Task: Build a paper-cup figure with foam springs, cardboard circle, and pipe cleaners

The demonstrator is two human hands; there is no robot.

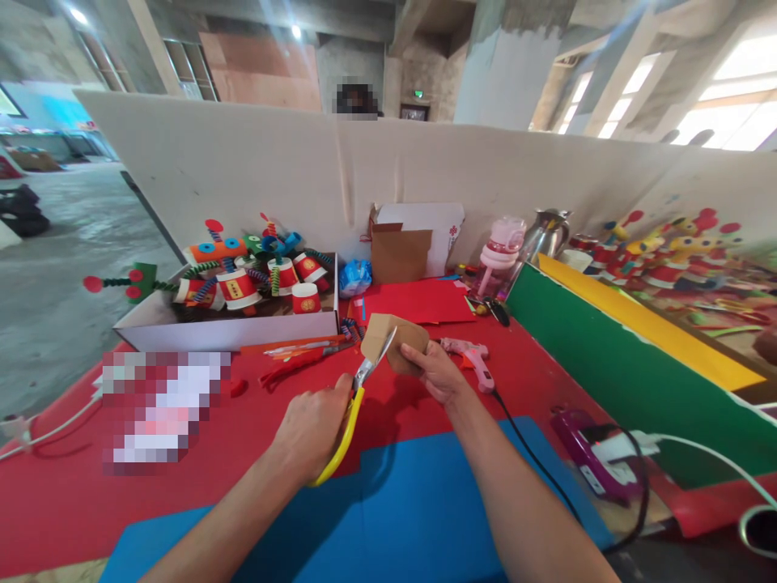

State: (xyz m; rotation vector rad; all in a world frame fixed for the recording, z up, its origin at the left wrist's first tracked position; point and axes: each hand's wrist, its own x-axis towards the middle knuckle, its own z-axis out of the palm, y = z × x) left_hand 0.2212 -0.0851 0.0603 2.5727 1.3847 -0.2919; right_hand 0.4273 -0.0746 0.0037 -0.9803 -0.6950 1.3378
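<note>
My left hand [312, 429] is closed round the yellow handles of a pair of scissors [341, 441]. Their metal blades point up and away, against a small piece of brown cardboard [408, 338]. My right hand [438, 371] pinches that cardboard at its right side, with the thumb on the near face. The piece is held above the red table, and its right edge looks rounded. Just right of it lies a pink glue gun [477, 362] with a black cord. Below my hands are blue sheets [418, 502].
At the left, a white box [285, 334] holds several paper-cup figures. Red paper [418, 301], an open cardboard box [401, 255], a pink bottle [501, 251] and a metal jug [546, 231] stand or lie behind. A green panel [607, 380] and purple power strip [598, 457] are at the right.
</note>
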